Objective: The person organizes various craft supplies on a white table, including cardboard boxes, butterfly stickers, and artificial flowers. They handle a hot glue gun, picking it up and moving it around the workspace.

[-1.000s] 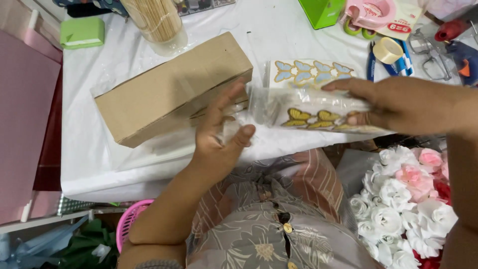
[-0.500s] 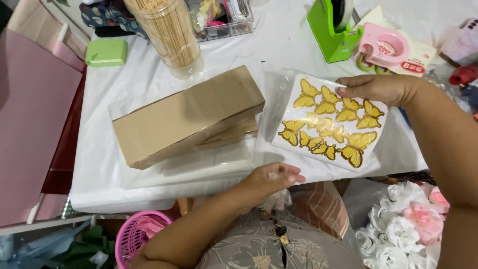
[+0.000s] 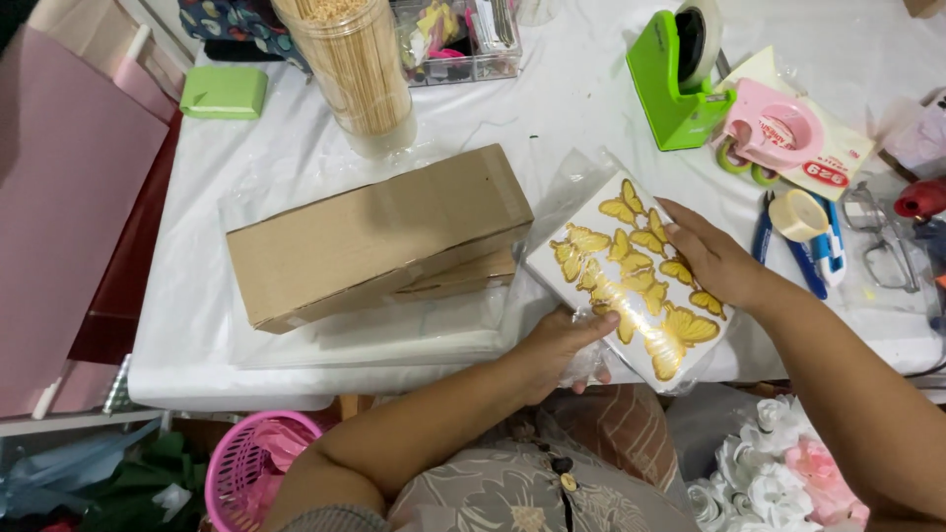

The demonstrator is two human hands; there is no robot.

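Left hand pinches the near edge of the butterfly sticker sheet | right hand presses flat on its far side | brown cardboard box just left of the grip.

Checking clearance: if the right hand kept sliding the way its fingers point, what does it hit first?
The right hand points left across the clear-wrapped white sheet of gold butterfly stickers. Going straight on, it would likely meet the end of the long brown cardboard box first, though relative heights are unclear.
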